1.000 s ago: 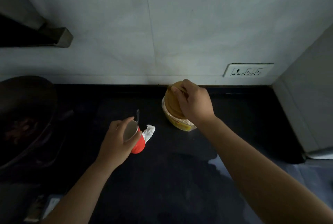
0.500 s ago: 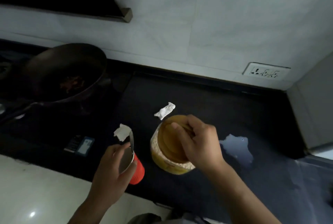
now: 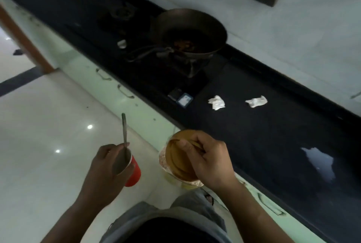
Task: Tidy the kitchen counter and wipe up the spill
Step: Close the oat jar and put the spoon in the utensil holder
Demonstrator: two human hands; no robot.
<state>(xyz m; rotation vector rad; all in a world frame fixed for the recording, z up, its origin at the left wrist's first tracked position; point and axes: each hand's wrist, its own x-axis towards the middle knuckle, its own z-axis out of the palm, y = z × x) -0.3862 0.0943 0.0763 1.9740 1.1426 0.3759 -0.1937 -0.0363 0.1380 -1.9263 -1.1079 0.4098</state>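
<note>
My left hand (image 3: 105, 172) grips a red cup (image 3: 132, 172) with a metal spoon (image 3: 124, 131) standing in it, held out over the floor. My right hand (image 3: 211, 160) holds a clear plastic jar with a brown lid (image 3: 177, 162) by its top, just off the counter's front edge. On the black counter (image 3: 273, 135) lie two crumpled white tissues (image 3: 216, 102) (image 3: 256, 101). A pale spill (image 3: 320, 160) spreads on the counter at the right.
A dark wok (image 3: 189, 31) with food sits on the stove burner at the back. A small dark packet (image 3: 180, 97) lies near the counter edge. Pale green cabinet drawers with handles (image 3: 125, 91) run below. The white tiled floor (image 3: 48, 135) is at left.
Both hands have drawn back from the counter with the cup and jar, now held over the floor. The view has swung left, showing the cabinets and floor.
</note>
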